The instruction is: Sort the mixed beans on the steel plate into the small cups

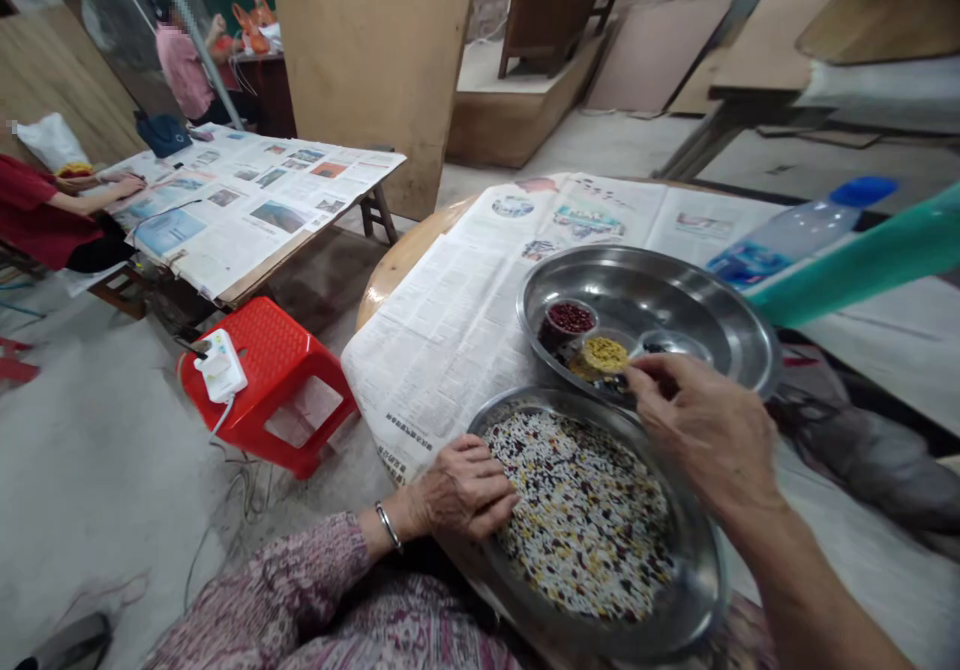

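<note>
A shallow metal tray [705, 590] sits close in front of me, spread with a mix of white grains and dark, red and yellow beans [577, 510]. My left hand [469, 490] lies over its left rim, fingers curled together, tips down at the grains. Behind stands a wider metal basin [697, 290] holding small clear cups: one of dark red beans [570, 317], one of yellow pieces [604, 353], another with a few dark pieces [664, 345]. Over the basin's near edge, my right hand [697, 430] is closed in a pinch beside the yellow cup; what it pinches is hidden.
Newspaper [450, 300] covers the round table. A bottle with a blue cap [810, 230] and a green tube-like thing [862, 265] are at right. A red stool [270, 370] with a power strip [221, 365] stands left. Two people sit around another newspaper-covered table [255, 190].
</note>
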